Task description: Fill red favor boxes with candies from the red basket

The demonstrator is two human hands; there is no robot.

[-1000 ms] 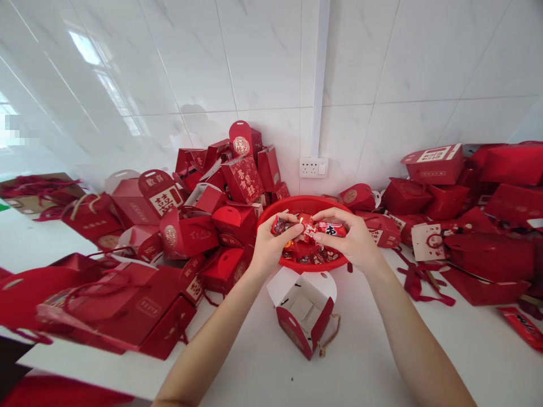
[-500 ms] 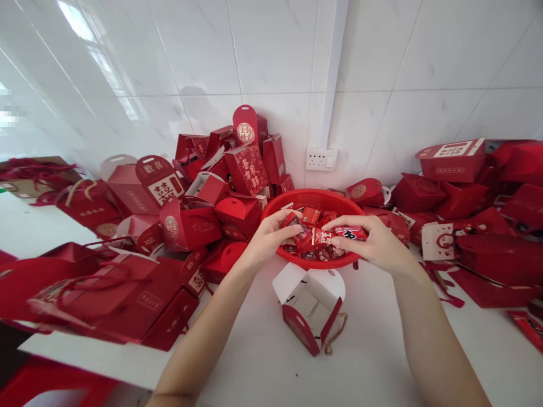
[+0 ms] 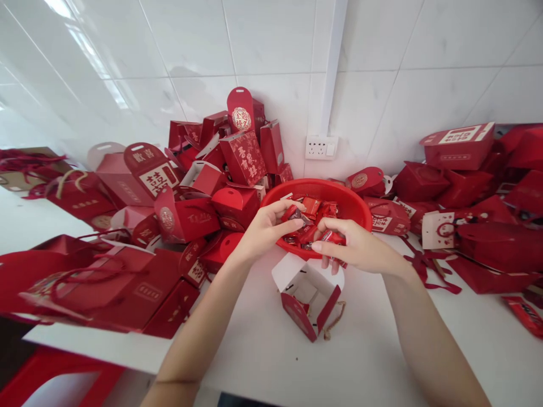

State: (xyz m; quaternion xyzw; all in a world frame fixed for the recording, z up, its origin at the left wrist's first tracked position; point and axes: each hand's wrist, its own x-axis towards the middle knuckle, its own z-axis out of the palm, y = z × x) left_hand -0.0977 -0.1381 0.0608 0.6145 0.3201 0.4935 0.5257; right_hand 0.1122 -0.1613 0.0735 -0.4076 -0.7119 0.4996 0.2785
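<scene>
A red round basket (image 3: pixel 354 198) full of red-wrapped candies (image 3: pixel 316 208) stands on the white table against the wall. My left hand (image 3: pixel 265 229) is closed on a small wrapped candy at the basket's near rim. My right hand (image 3: pixel 358 249) is closed on red candy packets, just above an open red gift box (image 3: pixel 307 294) with a white inside. The box stands in front of the basket, tilted, its lid flaps up and a rope handle (image 3: pixel 335 322) trailing on the right.
Heaps of red gift boxes (image 3: pixel 186 198) and bags fill the table's left side and more red gift boxes (image 3: pixel 470 186) fill the right. A wall socket (image 3: pixel 321 147) sits above the basket. A red packet (image 3: pixel 526 314) lies at the far right. A red stool (image 3: pixel 59 379) shows below the table edge.
Both hands have come down and toward me from over the basket. My right hand now sits over the open box, fingers curled tighter around the packets. The view has tilted downward slightly.
</scene>
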